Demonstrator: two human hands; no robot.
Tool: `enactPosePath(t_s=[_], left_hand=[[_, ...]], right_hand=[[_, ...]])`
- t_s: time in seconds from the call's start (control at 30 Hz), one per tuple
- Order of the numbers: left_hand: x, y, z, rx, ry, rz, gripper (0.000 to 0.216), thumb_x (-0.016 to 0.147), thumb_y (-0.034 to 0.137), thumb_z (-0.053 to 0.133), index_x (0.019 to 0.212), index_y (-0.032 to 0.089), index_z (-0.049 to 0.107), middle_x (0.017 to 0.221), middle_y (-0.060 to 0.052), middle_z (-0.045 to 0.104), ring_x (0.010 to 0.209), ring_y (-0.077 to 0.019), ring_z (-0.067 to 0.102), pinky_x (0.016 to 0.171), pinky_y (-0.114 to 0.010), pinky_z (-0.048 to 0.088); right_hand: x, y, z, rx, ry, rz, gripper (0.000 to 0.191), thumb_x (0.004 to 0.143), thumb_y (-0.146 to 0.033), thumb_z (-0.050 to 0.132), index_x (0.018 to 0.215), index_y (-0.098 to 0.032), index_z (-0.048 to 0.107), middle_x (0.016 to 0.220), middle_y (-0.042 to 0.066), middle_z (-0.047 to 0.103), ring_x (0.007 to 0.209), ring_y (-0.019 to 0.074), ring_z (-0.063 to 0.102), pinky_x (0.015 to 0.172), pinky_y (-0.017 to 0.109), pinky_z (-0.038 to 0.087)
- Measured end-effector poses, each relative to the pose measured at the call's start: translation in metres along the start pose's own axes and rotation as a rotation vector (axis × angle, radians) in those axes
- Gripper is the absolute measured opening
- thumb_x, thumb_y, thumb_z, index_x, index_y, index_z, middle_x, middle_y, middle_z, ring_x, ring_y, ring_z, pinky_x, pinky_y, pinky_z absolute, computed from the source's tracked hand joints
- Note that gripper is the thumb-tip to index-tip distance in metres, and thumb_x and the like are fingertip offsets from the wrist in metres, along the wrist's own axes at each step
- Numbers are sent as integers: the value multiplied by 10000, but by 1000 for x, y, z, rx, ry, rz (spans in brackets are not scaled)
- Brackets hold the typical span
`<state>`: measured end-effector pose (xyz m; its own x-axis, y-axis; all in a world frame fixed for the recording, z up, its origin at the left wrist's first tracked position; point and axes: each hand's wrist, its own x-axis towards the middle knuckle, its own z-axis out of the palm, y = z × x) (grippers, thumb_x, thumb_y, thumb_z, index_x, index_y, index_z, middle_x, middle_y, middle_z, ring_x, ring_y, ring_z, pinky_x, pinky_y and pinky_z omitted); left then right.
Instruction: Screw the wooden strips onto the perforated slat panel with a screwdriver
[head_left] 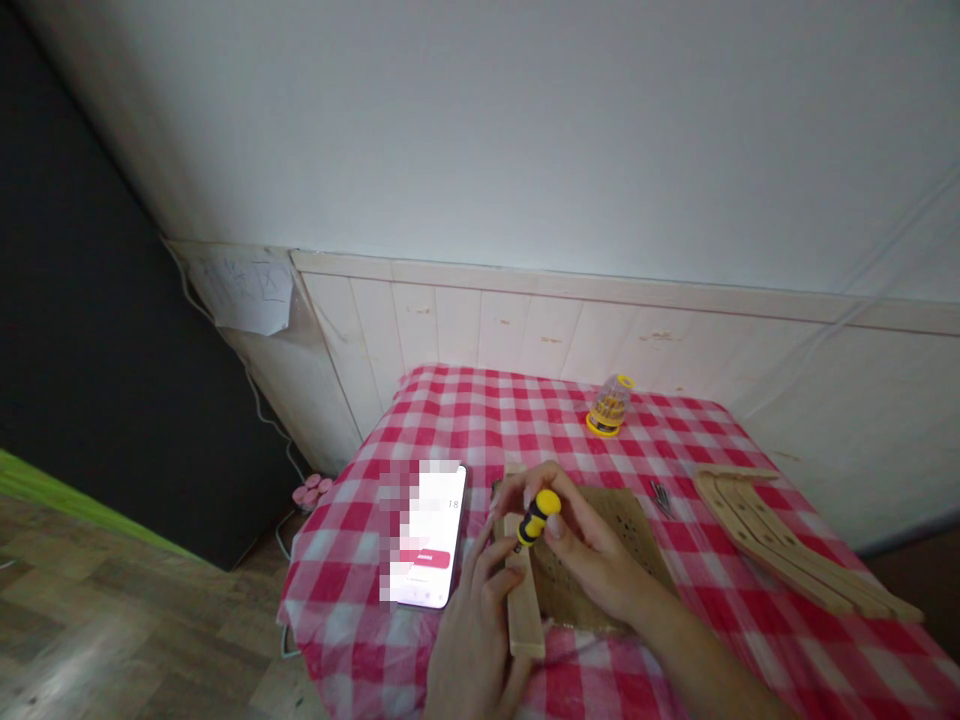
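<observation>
A short screwdriver with a yellow and black handle is held in the fingers of my right hand, tilted with its tip down toward a pale wooden bar. My left hand grips that bar from its left side, fingers bent around it close to the screwdriver tip. The tip's exact contact is hidden by my fingers. Beneath the bar and my right hand lies a brown board with small dark holes.
Left of my hands lies a lit phone. A clear-lidded yellow bit case stands at the back of the checkered tablecloth. Several screws lie right of the board. Curved wooden pieces rest farther right, and a wall rises behind.
</observation>
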<state>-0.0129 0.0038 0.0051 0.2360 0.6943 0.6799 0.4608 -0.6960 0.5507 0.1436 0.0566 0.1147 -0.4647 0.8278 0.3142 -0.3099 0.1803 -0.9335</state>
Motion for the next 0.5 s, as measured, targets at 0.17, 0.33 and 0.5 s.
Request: enactPosePath(t_s=[0.17,0.33,0.5], left_hand=[[-5,-3,0,33,-30,-33,456,976,184,603,1404,227,452,1489,-205,589,1476,-369,539,1039,-537,607],[-11,-11,1,65,-80,-5,501,960,172,628,1420,215,433,1517,-212,546,1481,-347,531,1056,-503,614],[-14,-11,2,71,-90,-32,466,975,171,618,1401,217,437,1552,-224,486,1443,-332,574,1025,-474,634]], right_hand=[[1,5,4,104,2,25,310,1021,-575,652,1047,-293,527,817,-38,531,713,157,444,721,300,416],[6,7,6,261,30,53,509,990,-760,519,1021,-262,617,834,-7,513,728,181,452,746,337,456],[3,15,0,257,23,122,440,1023,-684,538,1041,-256,638,915,29,586,827,204,571,821,367,503]])
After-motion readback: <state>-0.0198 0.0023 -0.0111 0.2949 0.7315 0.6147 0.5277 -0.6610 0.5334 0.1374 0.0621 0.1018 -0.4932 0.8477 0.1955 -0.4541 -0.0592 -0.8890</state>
